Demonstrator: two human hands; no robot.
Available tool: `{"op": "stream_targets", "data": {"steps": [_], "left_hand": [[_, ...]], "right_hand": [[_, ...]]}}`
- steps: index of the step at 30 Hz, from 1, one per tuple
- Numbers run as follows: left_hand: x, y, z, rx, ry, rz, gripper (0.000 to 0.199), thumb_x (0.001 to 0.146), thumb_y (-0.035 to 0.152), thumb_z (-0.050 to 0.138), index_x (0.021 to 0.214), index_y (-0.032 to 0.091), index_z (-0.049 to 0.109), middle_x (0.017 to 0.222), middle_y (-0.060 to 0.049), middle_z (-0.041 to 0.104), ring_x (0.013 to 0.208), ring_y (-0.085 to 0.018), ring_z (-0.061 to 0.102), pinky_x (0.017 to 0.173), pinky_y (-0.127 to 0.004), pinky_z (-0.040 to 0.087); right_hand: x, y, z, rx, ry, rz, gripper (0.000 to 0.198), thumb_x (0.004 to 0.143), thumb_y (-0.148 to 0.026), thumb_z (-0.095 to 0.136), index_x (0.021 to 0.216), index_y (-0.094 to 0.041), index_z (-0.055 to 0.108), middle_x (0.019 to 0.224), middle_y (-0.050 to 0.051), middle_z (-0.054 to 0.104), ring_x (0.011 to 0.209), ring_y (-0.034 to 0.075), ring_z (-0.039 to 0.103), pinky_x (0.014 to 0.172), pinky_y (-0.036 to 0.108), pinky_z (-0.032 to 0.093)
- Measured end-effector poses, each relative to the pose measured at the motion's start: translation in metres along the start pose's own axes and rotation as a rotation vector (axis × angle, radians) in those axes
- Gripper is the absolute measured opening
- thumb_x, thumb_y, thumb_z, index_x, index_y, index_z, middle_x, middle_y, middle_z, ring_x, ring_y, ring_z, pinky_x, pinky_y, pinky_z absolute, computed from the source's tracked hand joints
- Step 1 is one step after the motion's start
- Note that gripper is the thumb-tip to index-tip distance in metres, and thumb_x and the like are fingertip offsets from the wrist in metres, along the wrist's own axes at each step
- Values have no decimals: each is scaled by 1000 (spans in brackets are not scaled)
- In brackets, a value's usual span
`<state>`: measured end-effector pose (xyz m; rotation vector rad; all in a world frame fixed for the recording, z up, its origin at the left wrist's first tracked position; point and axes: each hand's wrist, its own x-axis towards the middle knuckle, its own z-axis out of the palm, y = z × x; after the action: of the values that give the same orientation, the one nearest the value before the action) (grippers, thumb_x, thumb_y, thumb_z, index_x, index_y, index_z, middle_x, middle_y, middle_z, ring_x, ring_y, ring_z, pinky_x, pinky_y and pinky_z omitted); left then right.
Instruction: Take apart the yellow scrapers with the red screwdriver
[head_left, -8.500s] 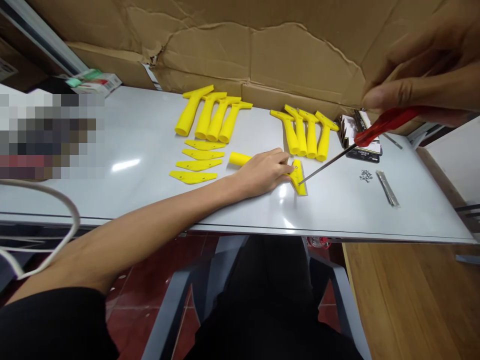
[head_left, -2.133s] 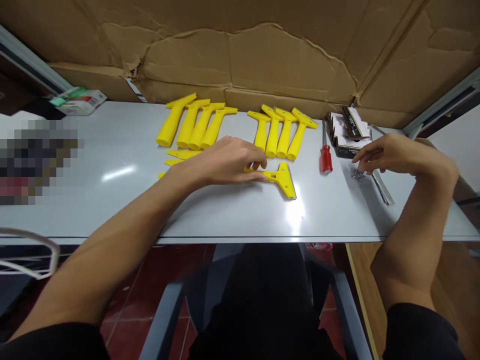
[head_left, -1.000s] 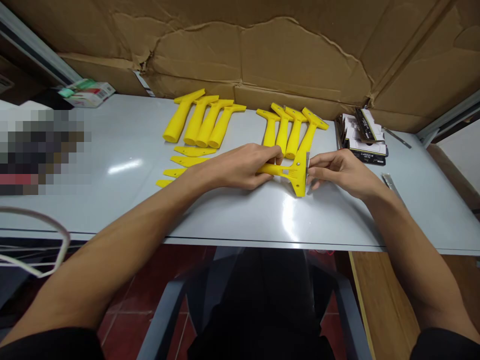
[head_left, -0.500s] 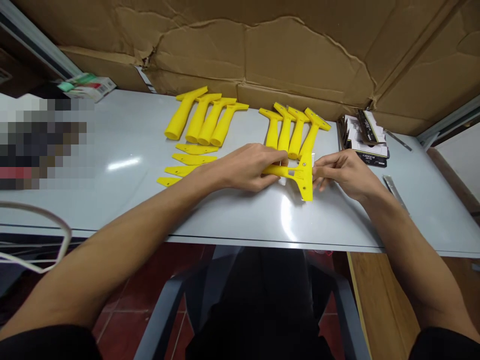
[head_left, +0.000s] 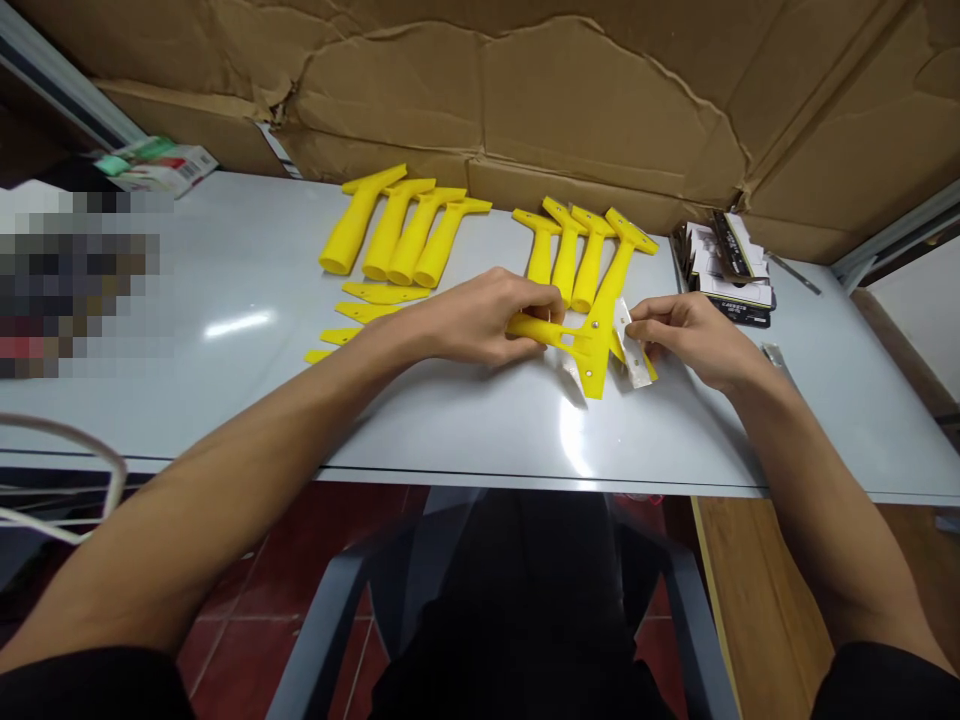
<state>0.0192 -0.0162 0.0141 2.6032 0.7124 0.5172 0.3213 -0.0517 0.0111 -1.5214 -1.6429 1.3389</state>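
My left hand (head_left: 499, 320) is closed round the handle of a yellow scraper (head_left: 595, 345), its wide head pointing right with two small round metal spots on it. Just right of that head, my right hand (head_left: 686, 335) pinches a pale shiny strip (head_left: 634, 350) with a small hole near its top. Behind the strip shows part of a flat yellow piece, its tip (head_left: 651, 371) sticking out below. Strip and scraper head are a little apart. A bit of clear plastic (head_left: 570, 378) hangs beneath the scraper's neck. My left fingertips are partly hidden by the handle.
Several yellow scrapers (head_left: 585, 262) lie behind my hands, and several yellow handles (head_left: 416, 235) further left. Flat yellow pieces (head_left: 385, 292) lie by my left forearm. Printed black-and-white packages (head_left: 731, 270) are stacked back right. Cardboard (head_left: 390, 95) lines the back of the table (head_left: 247, 420).
My right hand has drawn slightly away from the scraper head, and the pale strip with the yellow piece now shows in its fingers. The scraper has shifted a little left.
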Motion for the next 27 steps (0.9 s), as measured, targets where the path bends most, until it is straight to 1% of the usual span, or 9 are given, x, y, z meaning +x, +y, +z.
{"op": "stream_targets", "data": {"steps": [2, 5, 9, 12, 15, 19, 21, 23, 27], "left_hand": [[0, -1, -1, 45, -34, -11, 13, 91, 29, 64, 98, 20, 71, 89, -5, 75, 77, -19, 66, 72, -31, 45], [1, -2, -5, 84, -77, -36, 9, 89, 27, 63, 95, 21, 68, 84, -3, 72, 72, -18, 61, 69, -30, 41], [0, -1, -11, 93, -142, -89, 9, 89, 30, 65, 94, 22, 66, 82, -2, 69, 69, -17, 58, 67, -31, 37], [-1, -2, -14, 93, -190, -104, 10, 89, 32, 67, 91, 22, 66, 80, -1, 68, 68, -17, 57, 66, -31, 37], [-2, -5, -16, 90, -217, -114, 16, 92, 38, 68, 93, 22, 69, 81, -1, 70, 69, -17, 58, 67, -30, 39], [-3, -9, -18, 74, -222, -128, 30, 94, 49, 71, 105, 21, 75, 98, -4, 77, 84, -20, 67, 76, -30, 45], [-4, -10, -19, 64, -216, -133, 34, 93, 52, 73, 109, 22, 77, 105, -5, 79, 90, -22, 70, 81, -31, 47], [-4, -11, -19, 62, -212, -144, 34, 93, 52, 74, 109, 22, 78, 105, -5, 79, 90, -22, 70, 82, -32, 47], [-3, -12, -19, 69, -196, -164, 34, 91, 53, 75, 105, 22, 79, 100, -5, 79, 85, -21, 69, 79, -32, 46]], "right_hand": [[0, 0, 0, 25, 31, -17, 38, 79, -46, 87, 90, -13, 72, 83, 6, 68, 73, 5, 57, 64, 18, 49], [0, -1, 1, 75, 33, 0, 44, 80, -50, 88, 94, -12, 68, 81, 6, 66, 73, 6, 57, 64, 19, 48], [-2, -3, 4, 144, -26, 48, 61, 73, -54, 94, 109, -16, 64, 84, 3, 67, 71, 7, 60, 61, 20, 46], [-5, -5, 4, 88, -92, 53, 73, 67, -58, 98, 117, -19, 62, 84, 2, 68, 67, 7, 61, 58, 21, 44], [-7, -6, -2, 39, -37, 39, 74, 64, -59, 100, 115, -18, 66, 89, 5, 72, 68, 7, 60, 56, 21, 43], [-7, -6, -11, -5, 49, 32, 69, 67, -55, 99, 118, -18, 72, 100, 7, 76, 72, 9, 64, 57, 22, 45], [-6, -6, -11, -28, 15, 70, 67, 66, -53, 100, 117, -18, 74, 98, 8, 76, 72, 10, 64, 56, 22, 45], [-6, -8, -8, -21, -54, 98, 65, 62, -52, 101, 109, -15, 75, 97, 8, 76, 72, 9, 64, 56, 21, 44], [-6, -10, -2, 17, -110, 57, 62, 61, -54, 101, 93, -13, 68, 89, 6, 73, 69, 6, 60, 57, 19, 44]]}}
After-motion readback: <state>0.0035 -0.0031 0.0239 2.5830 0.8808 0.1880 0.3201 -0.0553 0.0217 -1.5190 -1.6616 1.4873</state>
